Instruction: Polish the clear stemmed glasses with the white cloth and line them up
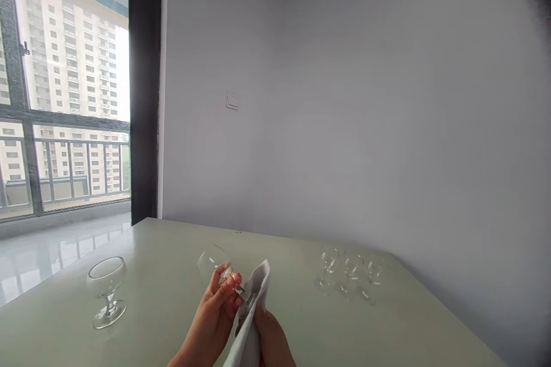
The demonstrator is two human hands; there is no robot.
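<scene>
Your left hand (217, 309) is pinched round a glass (213, 264), fingers closed on it near the bowl, holding it tilted just above the table (172, 309). Your right hand (269, 341) is closed on a white cloth (253, 309) that's pressed up against the glass's stem, so my guess is you're mid-wipe on this one. Off to the left a bigger glass (107, 292) stands upright on its own, well apart. Further back on the right three small glasses (350, 275) sit in a tight row. Can't tell which ones are already wiped. Behind it all, wall (344, 97) and window (64, 97).
</scene>
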